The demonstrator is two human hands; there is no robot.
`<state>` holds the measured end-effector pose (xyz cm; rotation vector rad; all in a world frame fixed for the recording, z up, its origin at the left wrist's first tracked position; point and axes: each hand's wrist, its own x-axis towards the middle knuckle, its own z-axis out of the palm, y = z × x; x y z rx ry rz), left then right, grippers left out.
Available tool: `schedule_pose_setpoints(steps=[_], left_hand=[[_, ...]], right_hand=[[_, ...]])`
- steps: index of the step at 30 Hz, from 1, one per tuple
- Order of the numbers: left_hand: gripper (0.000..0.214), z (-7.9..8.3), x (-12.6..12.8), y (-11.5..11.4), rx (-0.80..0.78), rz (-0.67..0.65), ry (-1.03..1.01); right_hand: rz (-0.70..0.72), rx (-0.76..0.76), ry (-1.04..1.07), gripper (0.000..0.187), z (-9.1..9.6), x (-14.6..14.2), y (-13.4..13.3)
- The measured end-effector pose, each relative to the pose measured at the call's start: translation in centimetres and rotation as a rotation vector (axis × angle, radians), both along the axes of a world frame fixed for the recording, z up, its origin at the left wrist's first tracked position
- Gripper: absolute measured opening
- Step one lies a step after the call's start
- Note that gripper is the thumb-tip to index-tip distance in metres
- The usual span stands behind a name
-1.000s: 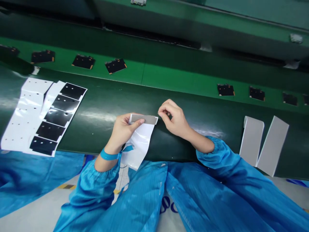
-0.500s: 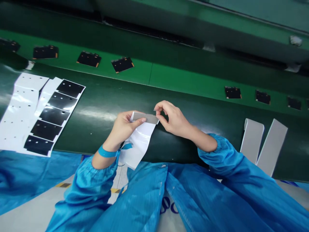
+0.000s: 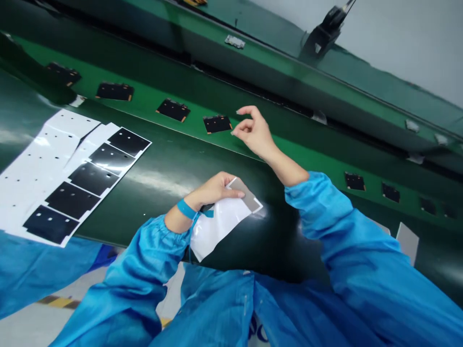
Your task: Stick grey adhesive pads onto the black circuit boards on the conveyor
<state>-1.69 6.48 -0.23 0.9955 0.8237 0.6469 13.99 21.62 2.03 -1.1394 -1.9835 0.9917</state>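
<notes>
Between the thumb and fingers of my left hand is a white backing sheet that hangs toward my lap. A grey rectangular sticker lies across the sheet's upper end. My right hand is raised over the green belt, index finger and thumb apart, with nothing visible between them. Its fingertips are just to the right of a flat black board with orange corners; whether they touch it I cannot tell.
More black boards lie along the green belt. At left on the dark green bench are white sheets with black stickers. Grey sticker strips lie at right, partly behind my sleeve. A black fixture stands at the back.
My right hand has left the grey sticker's edge and moved up and away to the belt. My left hand has tilted the sheet, its right end lower. The view has shifted.
</notes>
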Motion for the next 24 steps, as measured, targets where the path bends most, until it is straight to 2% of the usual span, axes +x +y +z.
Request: schedule_pose_setpoints(steps=[2,4,7,12,24], left_hand=[[0.039,-0.2,-0.1,0.0,-0.004,-0.054,-0.028],[0.037,-0.2,-0.3,-0.1,-0.009,-0.053,-0.045],[0.034,-0.1,-0.3,0.1,-0.002,-0.057,-0.049],[0.034,-0.4,-0.1,0.2,0.031,-0.079,-0.067],[0.032,-0.4,-0.2,0.2,0.042,-0.081,-0.060]], right_hand=[[0.100,0.012,-0.084,0.049,-0.5,-2.2,1.8],[0.191,0.028,-0.150,0.048,-1.0,-3.8,3.0],[0.283,0.036,-0.206,0.048,-2.1,-5.0,4.3],[0.384,0.023,-0.228,0.046,-3.5,-4.5,5.2],[0.369,-0.069,-0.166,0.036,-3.5,-2.5,4.8]])
